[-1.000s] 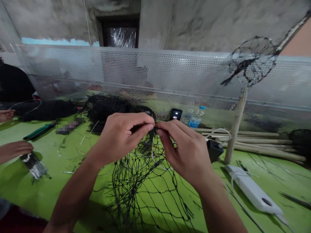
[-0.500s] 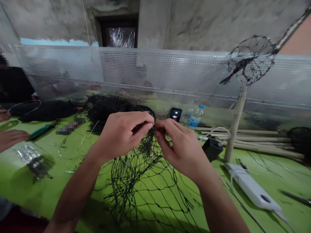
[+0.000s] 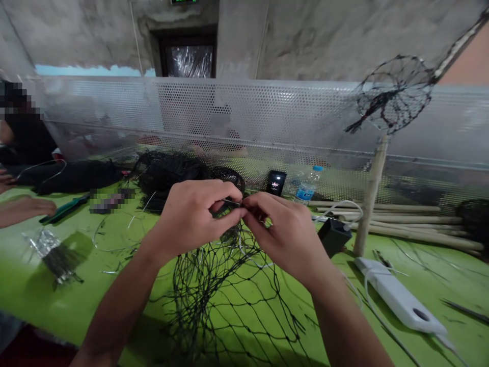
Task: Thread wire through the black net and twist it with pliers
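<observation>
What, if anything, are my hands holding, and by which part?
The left hand and right hand pinch a thin dark strand; which part can't be told.

We're squinting: our L hand (image 3: 198, 216) & R hand (image 3: 284, 232) are partly hiding a thin dark bit (image 3: 233, 203), too small to ID. Black net (image 3: 204, 293) is running off near edge, co-worker's arm (image 3: 11, 213) off L. Far black slab's (image 3: 275, 184) marks: we're finding 'em too tiny.

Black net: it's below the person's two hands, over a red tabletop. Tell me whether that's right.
Wrong colour: the head view shows a green tabletop, not red. The black net is below the left hand and right hand.
</observation>
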The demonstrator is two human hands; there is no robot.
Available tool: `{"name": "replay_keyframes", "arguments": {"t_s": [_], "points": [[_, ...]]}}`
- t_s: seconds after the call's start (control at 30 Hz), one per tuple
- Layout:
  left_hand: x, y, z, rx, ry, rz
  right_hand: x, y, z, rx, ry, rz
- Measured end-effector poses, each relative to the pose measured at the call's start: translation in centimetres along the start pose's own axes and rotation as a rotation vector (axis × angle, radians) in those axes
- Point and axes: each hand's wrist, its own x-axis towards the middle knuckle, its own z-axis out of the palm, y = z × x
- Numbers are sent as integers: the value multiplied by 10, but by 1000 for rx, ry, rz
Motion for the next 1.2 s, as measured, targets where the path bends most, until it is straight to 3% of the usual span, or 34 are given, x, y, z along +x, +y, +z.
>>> {"name": "replay_keyframes", "arguments": {"t_s": [0.4,0.47,0.63,0.83,0.97,1.2], "points": [[-3,3,-11,-83,9,14,2,-3,-15,399,-170,246],[-3,3,-12,-80,34,-4,3,-4,-15,441,-191,247],[-2,3,-15,-167,-55,-63,4,-4,-12,453,-171,262],[-1,5,-16,-217,-78,-144,4,-2,-11,474,-196,261],[-2,5,-16,-208,-81,-169,3,-2,-12,497,-256,248],[-2,6,-16,-208,-91,-177,4,-3,-11,463,-223,225]]}}
